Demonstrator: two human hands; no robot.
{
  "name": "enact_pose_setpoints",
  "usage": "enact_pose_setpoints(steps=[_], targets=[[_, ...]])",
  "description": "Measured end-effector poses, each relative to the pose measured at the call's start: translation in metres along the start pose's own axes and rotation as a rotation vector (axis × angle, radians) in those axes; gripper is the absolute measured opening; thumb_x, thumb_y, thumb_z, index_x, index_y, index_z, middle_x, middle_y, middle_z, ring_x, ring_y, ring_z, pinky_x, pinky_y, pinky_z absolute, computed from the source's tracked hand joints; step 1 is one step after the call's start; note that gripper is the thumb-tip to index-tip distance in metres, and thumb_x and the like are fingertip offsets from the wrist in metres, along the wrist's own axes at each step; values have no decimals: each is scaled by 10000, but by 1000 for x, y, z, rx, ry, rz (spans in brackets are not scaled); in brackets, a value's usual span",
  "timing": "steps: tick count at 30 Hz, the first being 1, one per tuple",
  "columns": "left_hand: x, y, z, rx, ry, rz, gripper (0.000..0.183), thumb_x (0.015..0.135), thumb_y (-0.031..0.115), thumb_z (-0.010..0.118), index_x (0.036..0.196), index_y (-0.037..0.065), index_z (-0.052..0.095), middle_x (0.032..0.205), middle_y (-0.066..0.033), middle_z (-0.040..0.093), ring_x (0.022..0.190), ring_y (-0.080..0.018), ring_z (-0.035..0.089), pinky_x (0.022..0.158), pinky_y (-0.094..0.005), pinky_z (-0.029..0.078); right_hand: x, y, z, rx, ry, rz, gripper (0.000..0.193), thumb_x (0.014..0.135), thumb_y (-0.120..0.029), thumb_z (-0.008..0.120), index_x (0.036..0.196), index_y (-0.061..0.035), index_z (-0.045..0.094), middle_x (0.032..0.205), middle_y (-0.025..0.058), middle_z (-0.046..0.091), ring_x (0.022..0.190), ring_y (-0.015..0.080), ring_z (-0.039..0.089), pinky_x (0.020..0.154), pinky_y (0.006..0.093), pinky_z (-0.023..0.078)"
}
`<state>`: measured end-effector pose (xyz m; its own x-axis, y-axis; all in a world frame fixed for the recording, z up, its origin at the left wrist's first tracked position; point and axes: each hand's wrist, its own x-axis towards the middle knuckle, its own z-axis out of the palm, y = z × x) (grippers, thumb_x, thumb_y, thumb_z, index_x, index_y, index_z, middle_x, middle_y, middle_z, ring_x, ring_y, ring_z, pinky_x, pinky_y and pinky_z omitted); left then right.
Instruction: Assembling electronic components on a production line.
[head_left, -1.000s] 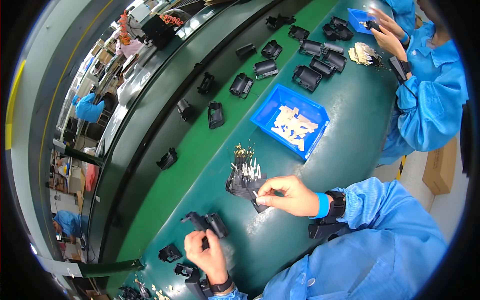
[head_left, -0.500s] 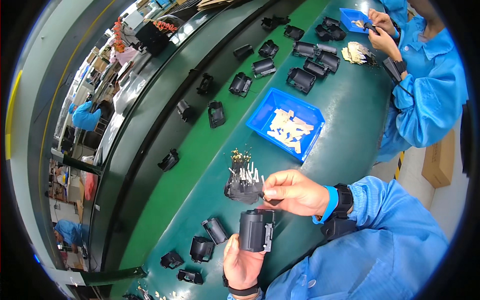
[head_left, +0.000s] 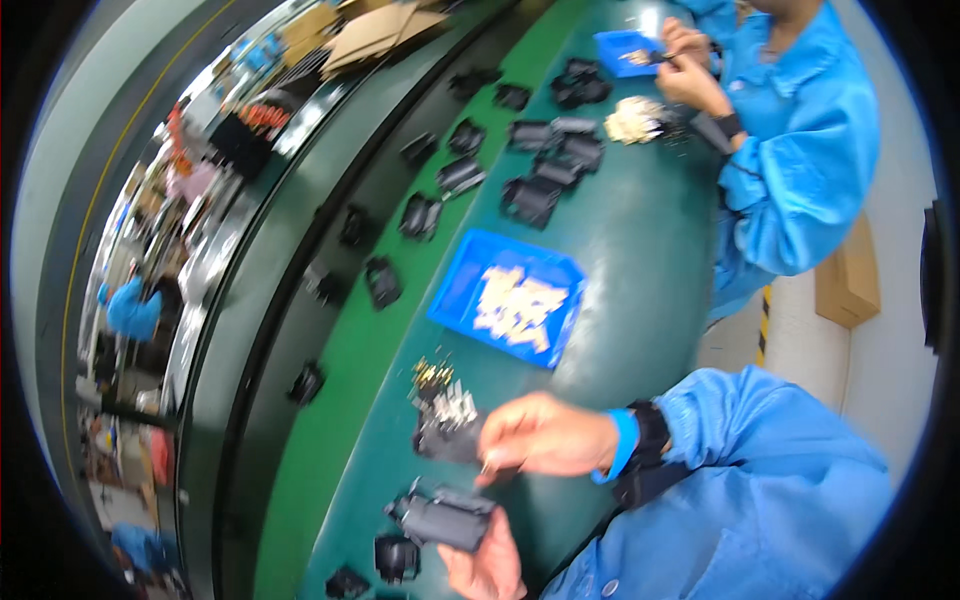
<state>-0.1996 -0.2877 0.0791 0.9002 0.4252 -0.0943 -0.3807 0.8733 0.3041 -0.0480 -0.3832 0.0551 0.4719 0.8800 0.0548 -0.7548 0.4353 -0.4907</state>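
My left hand (head_left: 488, 562) holds a black plastic housing (head_left: 445, 518) from below, tilted on its side, with fingers and thumb around its lower end. Just above the housing is my right hand (head_left: 548, 436), fingertips pinched and pointing down toward it. Whatever sits in that pinch is small and blurred. Partly behind the right fingers lies a bundle of thin black pieces (head_left: 445, 440) with white and gold-coloured ends. Close to the left hand, another black housing (head_left: 397, 558) rests on the green table.
A blue bin (head_left: 455, 318) of pale flat strips (head_left: 518, 305) stands beyond my hands. More black housings (head_left: 530, 200) are scattered along the green surface. At the far right a co-worker in blue (head_left: 790, 150) handles something over a smaller blue bin (head_left: 612, 55), beside a pale pile (head_left: 633, 120).
The view has shifted, so the surroundings sit lower and further left. The housing in my left hand has turned from upright to tilted sideways. My right hand's fingertips now point down toward it.
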Motion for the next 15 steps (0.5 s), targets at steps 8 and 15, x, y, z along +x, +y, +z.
enact_pose_setpoints(steps=[8,15], targets=[[1,-3,-35,-89,143,-97,463,832,36,585,1254,-45,410,1279,-161,460,1210,-287,404,1083,-450,258,-4,12,12,-252,-135,-57,90,875,-75,578,895,12,575,821,6,576,773,65,519,708,226,429],[-7,-8,-35,429,20,-202,481,823,13,580,1274,48,415,1233,-133,487,1088,-269,520,897,-443,462,-6,8,13,-442,-174,-210,78,874,-46,568,863,32,568,847,25,554,798,78,490,699,238,411]])
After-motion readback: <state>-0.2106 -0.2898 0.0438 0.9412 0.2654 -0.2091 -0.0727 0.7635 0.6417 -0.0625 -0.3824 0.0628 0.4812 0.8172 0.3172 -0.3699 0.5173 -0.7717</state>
